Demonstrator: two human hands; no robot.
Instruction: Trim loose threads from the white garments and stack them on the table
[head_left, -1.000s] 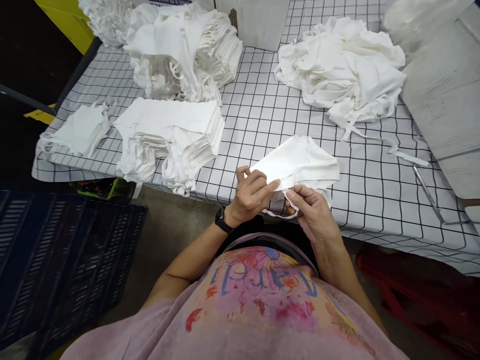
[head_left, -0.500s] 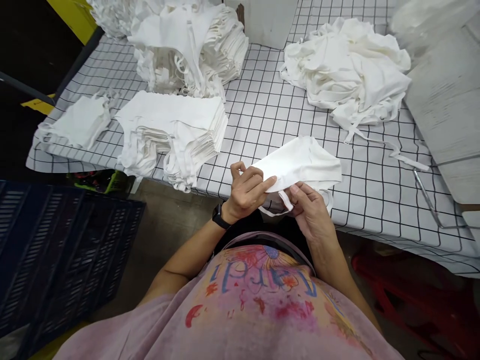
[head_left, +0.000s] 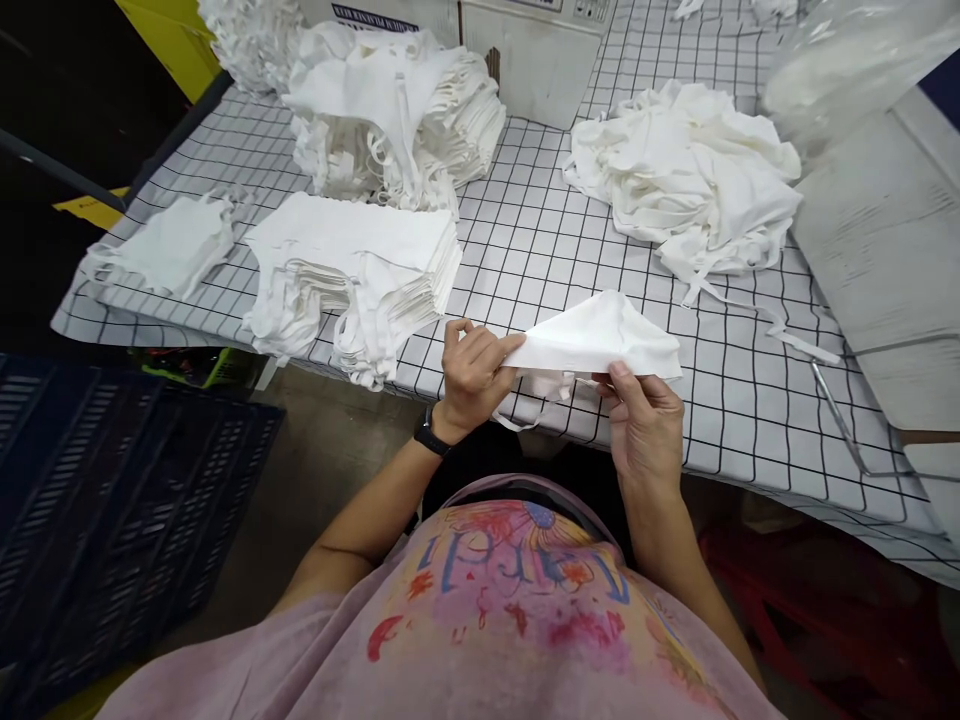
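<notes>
A white camisole (head_left: 600,335), its thin straps hanging below the edge, is stretched between my hands at the table's front edge. My left hand (head_left: 474,372) pinches its left corner, fingers closed. My right hand (head_left: 643,415) grips the near edge with the thumb on top and the fingers underneath. The far part of the cloth rises in a soft peak above the tabletop. A neat stack of folded white camisoles (head_left: 352,235) with dangling straps lies to the left of my left hand.
A loose heap of white garments (head_left: 690,170) lies on the checked tablecloth (head_left: 517,215). A taller stack (head_left: 405,95) stands behind, near a carton (head_left: 525,65). Another carton (head_left: 877,240) and a bent metal rod (head_left: 844,420) are at the right. Blue crates (head_left: 120,500) stand lower left.
My right hand has moved right along the near edge, and my left hand slightly left. The camisole's edge is now pulled straighter between them. The view has tilted up a little.
</notes>
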